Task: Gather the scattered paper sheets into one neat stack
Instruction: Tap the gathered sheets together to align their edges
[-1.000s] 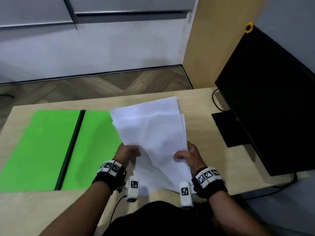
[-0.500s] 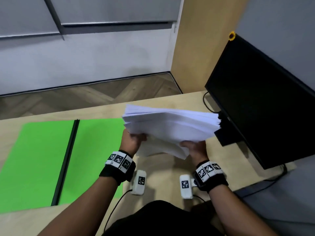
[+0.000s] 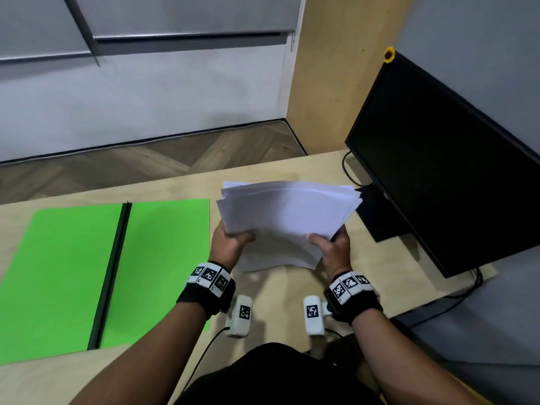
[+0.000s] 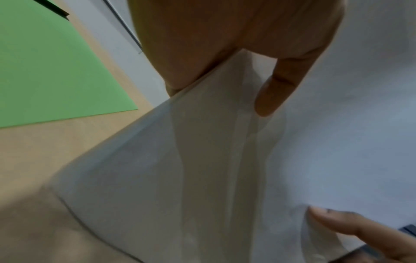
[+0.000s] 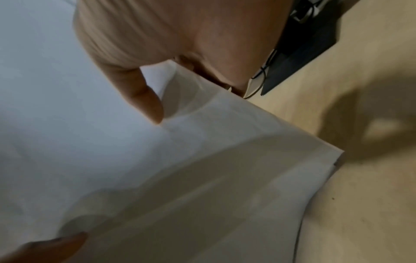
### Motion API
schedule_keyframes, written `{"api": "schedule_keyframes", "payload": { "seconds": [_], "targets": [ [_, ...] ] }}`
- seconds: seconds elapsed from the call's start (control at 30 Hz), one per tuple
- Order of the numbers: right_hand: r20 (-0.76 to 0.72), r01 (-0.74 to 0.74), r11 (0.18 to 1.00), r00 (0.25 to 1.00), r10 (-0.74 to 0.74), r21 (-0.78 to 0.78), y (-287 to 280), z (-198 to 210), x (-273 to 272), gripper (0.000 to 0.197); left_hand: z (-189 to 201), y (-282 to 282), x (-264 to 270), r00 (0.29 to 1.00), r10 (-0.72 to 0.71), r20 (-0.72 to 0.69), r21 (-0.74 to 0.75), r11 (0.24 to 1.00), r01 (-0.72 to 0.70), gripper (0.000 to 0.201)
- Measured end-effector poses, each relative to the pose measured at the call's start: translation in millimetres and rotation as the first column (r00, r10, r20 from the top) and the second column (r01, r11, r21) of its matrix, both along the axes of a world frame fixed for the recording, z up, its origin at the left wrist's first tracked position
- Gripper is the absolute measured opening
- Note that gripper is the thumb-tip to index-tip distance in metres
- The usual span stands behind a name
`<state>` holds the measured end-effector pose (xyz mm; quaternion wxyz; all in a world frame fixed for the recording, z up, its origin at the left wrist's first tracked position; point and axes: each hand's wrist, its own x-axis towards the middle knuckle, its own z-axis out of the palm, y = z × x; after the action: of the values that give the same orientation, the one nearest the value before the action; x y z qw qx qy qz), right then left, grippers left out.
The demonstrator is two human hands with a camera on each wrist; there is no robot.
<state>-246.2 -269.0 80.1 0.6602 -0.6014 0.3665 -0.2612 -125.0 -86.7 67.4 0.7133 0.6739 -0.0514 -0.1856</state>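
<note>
Both grips: left hand (image 3: pixel 230 244), right hand (image 3: pixel 331 247) pinch sheets (image 3: pixel 287 210) above desk (image 3: pixel 292 293); light, floppy, slippery; hold near corners.

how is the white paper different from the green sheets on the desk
The white paper stack is held up off the desk by the left hand and the right hand, each with a grip on its near edge; the green sheets lie flat on the desk. The paper sags and its edges are uneven, while the green sheets look flat with straight edges. Both are thin sheet material.
</note>
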Motion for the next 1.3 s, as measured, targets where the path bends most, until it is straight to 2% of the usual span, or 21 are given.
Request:
{"api": "schedule_keyframes", "payload": {
  "seconds": [0.13, 0.27, 0.4, 0.5, 0.63, 0.7, 0.8, 0.9, 0.97, 1.07, 1.17, 1.23, 1.3],
  "targets": [
    [0.075, 0.036, 0.997, 0.996, -0.040, 0.062, 3.3, 5.3, 5.9, 0.049, 6.4, -9.2, -5.2, 0.998, 0.058, 0.006, -0.011, 0.998, -0.058, 0.034],
    [0.139, 0.129, 0.986, 0.980, -0.143, 0.107, 4.2, 17.1, 15.2, 0.049, 14.1, -15.1, -6.4, 0.998, 0.050, 0.027, -0.058, 0.997, -0.048, 0.025],
    [0.241, 0.115, 0.992, 0.963, -0.124, 0.053, -4.5, 29.1, 13.2, 0.046, 23.6, -11.2, 0.4, 0.995, -0.017, 0.094, -0.082, 0.996, 0.025, 0.034],
    [0.218, 0.119, 0.992, 0.968, -0.125, 0.043, -3.6, 19.2, 11.8, 0.050, 16.2, -6.7, 2.7, 0.994, -0.062, 0.091, -0.025, 0.998, 0.064, 0.036],
    [0.106, 0.142, 0.990, 0.985, -0.139, -0.016, -1.4, -2.7, 7.7, 0.047, 6.5, -7.8, -3.6, 0.999, -0.024, 0.039, -0.023, 0.999, 0.024, 0.069],
    [0.091, 0.137, 0.990, 0.987, -0.133, -0.044, -1.0, -4.1, 6.3, 0.047, 5.1, -9.8, -4.5, 1.000, 0.007, 0.025, -0.040, 0.999, -0.006, 0.078],
    [0.092, 0.127, 0.991, 0.988, -0.122, -0.051, -1.9, 0.3, 10.1, 0.047, 4.8, -15.4, -6.9, 0.999, 0.043, 0.011, -0.083, 0.996, -0.042, 0.073],
    [0.130, 0.127, 0.992, 0.983, -0.129, 0.027, -0.2, 10.5, 20.0, 0.049, 10.5, -24.7, -8.7, 0.995, 0.089, -0.049, -0.118, 0.989, -0.094, 0.039],
    [0.154, 0.126, 0.991, 0.979, -0.132, 0.044, -1.1, 16.6, 24.8, 0.049, 18.3, -28.7, -6.7, 0.992, 0.112, -0.061, -0.148, 0.982, -0.120, 0.032],
    [0.194, 0.150, 0.988, 0.969, -0.151, 0.019, -4.1, 22.2, 23.0, 0.050, 23.2, -25.1, 1.6, 0.997, 0.072, -0.040, -0.173, 0.982, -0.078, 0.048],
    [0.190, 0.166, 0.985, 0.970, -0.154, -0.051, -4.7, 18.4, 14.7, 0.051, 17.7, -16.9, 6.6, 0.998, 0.020, 0.057, -0.104, 0.994, -0.014, 0.061],
    [0.168, 0.155, 0.983, 0.976, -0.137, -0.100, -2.2, 12.9, 12.4, 0.048, 14.5, -13.3, 8.0, 0.993, 0.041, 0.112, -0.055, 0.998, -0.035, 0.069],
    [0.165, 0.139, 0.983, 0.979, -0.118, -0.123, 0.6, 10.4, 13.6, 0.047, 16.9, -13.4, 8.5, 0.992, 0.064, 0.113, -0.072, 0.996, -0.056, 0.072]
  ]
}}
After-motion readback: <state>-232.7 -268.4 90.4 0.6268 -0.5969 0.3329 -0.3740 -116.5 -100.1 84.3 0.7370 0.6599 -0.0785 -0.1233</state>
